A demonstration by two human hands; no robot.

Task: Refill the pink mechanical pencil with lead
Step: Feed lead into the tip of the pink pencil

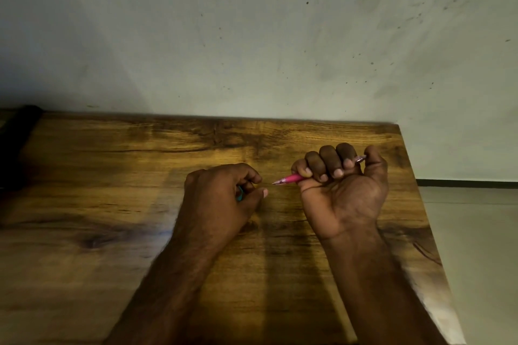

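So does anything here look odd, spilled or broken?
Nothing spilled or broken. The right hand grips the pink mechanical pencil in a closed fist, tip pointing toward the left hand, which holds a small teal item. The wall behind the wooden table is speckled with dark marks.

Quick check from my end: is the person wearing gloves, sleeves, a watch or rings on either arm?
No. The left hand and right hand are bare: no gloves, and no rings show on the fingers. Both forearms are uncovered down to the frame edge, with visible hair, and neither wrist carries a watch or band.
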